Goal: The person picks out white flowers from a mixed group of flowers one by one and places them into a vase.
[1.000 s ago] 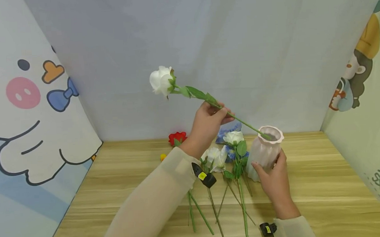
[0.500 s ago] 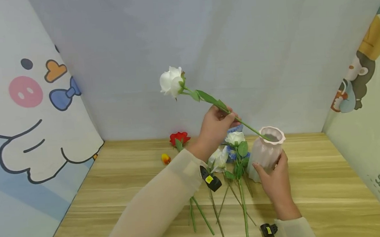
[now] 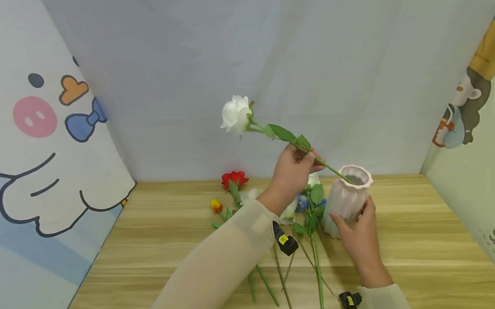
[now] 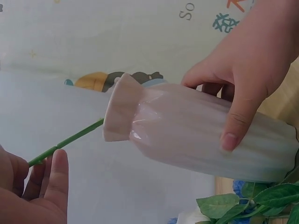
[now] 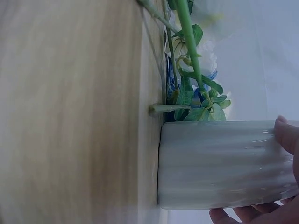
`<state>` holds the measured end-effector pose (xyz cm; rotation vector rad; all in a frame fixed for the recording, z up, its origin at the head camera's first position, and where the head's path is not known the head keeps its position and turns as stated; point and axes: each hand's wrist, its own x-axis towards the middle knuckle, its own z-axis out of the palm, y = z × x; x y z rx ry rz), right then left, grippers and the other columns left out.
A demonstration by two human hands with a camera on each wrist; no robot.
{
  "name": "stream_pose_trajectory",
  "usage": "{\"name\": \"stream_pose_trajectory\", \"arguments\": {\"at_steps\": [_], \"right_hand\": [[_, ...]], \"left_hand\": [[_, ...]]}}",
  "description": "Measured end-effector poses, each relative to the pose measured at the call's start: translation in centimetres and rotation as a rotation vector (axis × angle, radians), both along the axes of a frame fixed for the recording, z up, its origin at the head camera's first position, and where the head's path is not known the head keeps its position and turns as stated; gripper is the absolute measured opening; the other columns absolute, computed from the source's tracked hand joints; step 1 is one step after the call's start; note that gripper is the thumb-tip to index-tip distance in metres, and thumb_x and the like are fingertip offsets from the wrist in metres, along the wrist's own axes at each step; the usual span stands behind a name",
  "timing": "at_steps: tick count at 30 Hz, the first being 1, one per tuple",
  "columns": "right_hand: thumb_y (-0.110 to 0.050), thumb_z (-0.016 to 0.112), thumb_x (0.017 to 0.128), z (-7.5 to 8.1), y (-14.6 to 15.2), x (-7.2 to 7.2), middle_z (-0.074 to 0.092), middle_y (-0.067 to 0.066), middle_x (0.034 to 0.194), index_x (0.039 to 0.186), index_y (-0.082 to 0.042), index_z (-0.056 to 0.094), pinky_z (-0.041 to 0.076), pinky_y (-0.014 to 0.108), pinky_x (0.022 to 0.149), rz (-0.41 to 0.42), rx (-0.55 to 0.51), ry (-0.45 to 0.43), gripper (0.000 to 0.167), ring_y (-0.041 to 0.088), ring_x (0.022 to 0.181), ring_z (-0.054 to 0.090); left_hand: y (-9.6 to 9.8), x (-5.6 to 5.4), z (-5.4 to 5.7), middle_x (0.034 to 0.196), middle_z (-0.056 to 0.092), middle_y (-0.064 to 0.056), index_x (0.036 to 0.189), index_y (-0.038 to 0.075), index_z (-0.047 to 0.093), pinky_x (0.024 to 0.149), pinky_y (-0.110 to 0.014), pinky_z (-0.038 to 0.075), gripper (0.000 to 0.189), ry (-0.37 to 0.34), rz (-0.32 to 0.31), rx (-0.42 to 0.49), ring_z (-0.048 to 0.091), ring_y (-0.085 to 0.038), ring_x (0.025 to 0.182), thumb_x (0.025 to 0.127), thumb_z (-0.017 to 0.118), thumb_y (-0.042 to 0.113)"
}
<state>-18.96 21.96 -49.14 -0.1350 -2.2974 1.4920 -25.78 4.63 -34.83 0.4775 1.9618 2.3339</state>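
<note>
A white rose [image 3: 236,114] on a green stem slants down to the right, held in my left hand [image 3: 292,168] between thumb and fingers. Its lower stem end passes into the mouth of a pale pink fluted vase [image 3: 345,203]. In the left wrist view the stem [image 4: 77,135] meets the vase's scalloped rim [image 4: 117,109]. My right hand [image 3: 361,239] grips the vase's side, thumb in front and fingers behind. The right wrist view shows the vase's base [image 5: 187,165] on the wooden table, upright; there only part of the right hand shows.
Several flowers lie left of the vase: a red flower [image 3: 234,179], an orange-yellow bud [image 3: 216,205], white blooms and blue ones. Their green stems [image 3: 319,276] point toward the table's near edge. A grey curtain [image 3: 176,83] stands behind the wooden table [image 3: 152,253].
My left hand has moved right and downward with the white rose, its stem end going a little deeper into the vase mouth. The right hand and vase have stayed nearly still.
</note>
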Motion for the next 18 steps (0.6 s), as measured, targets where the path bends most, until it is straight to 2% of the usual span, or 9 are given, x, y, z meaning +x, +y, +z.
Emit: {"name": "stream_pose_trajectory", "arguments": {"at_steps": [8,14,18], "right_hand": [[-0.015,0.078,0.094,0.3,-0.1,-0.1,0.036,0.029,0.149,0.161,-0.003,0.015,0.036,0.068,0.107,0.002,0.001,0.025,0.092,0.047,0.136,0.041],[-0.017,0.077,0.095,0.3,-0.1,0.1,0.036,0.028,0.149,0.161,-0.004,0.015,0.036,0.068,0.107,0.007,0.006,0.021,0.092,0.047,0.135,0.041],[-0.017,0.077,0.095,0.4,-0.1,0.2,0.035,0.029,0.150,0.161,-0.004,0.013,0.036,0.067,0.107,0.008,0.006,0.011,0.093,0.048,0.136,0.040]], "left_hand": [[0.7,0.4,-0.3,0.115,0.060,-0.009,0.126,0.000,0.051,0.090,-0.027,0.057,0.018,-0.006,-0.028,-0.018,0.070,-0.024,0.102,0.109,0.048,0.004],[1.3,0.6,-0.4,0.118,0.058,-0.006,0.116,0.005,0.052,0.089,-0.026,0.057,0.009,-0.013,-0.020,-0.037,0.069,-0.021,0.100,0.109,0.048,0.003],[1.6,0.5,-0.6,0.120,0.058,-0.011,0.116,0.005,0.051,0.089,-0.026,0.057,0.008,0.001,-0.023,-0.036,0.068,-0.020,0.100,0.109,0.048,0.003]]}}
